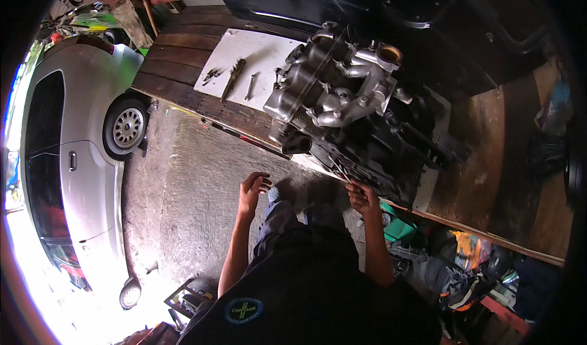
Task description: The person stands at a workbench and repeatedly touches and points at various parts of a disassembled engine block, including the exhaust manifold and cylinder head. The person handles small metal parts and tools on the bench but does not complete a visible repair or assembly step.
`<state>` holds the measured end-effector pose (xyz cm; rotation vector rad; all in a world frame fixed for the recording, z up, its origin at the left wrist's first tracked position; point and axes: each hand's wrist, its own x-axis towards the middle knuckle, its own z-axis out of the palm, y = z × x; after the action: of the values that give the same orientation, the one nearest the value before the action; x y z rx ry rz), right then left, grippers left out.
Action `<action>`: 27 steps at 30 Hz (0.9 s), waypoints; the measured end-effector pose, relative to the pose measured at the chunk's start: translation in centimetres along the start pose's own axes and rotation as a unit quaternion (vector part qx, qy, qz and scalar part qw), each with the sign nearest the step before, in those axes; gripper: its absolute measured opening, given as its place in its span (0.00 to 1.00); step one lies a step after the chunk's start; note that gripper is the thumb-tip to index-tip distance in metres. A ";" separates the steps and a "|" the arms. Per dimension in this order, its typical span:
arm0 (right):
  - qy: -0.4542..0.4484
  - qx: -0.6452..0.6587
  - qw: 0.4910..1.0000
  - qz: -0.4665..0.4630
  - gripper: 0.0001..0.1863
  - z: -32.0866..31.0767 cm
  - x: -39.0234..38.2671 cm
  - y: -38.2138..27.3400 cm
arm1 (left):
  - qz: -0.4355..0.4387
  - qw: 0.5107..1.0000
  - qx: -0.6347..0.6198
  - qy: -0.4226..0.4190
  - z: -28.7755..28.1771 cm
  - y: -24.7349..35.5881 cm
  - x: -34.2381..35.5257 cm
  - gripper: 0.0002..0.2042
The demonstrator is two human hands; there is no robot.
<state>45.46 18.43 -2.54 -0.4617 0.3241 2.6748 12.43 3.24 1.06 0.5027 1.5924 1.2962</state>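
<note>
A large engine (pixel 330 100) with cast metal intake pipes and dark lower parts sits on a wooden bench (pixel 177 51). My right hand (pixel 361 195) is closed on a slim metal tool (pixel 341 172), probably a wrench, angled against the engine's near lower side. My left hand (pixel 254 187) hangs in the air short of the bench's front edge, fingers loosely apart and holding nothing. Behind the engine's left side, a white board (pixel 214 55) carries a long dirty tool (pixel 233 76), a small wrench (pixel 251 87) and small dark metal pieces (pixel 212 74).
A silver car (pixel 85 198) stands at the left beside the concrete floor (pixel 189 223). A black panel (pixel 428 15) leans behind the engine. The bench continues right (pixel 489 161), with dark bags at its end. Bags, cloths and a green object (pixel 397 229) lie below at the right.
</note>
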 end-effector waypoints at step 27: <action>-0.011 0.111 0.992 0.060 0.10 -0.3 0.1 -0.8 | 0.010 1.000 0.000 -0.001 0.1 -0.1 -0.5 0.14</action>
<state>45.84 19.12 -2.97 -0.3544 0.6539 2.7149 12.77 2.83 1.17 0.5201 1.5888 1.3098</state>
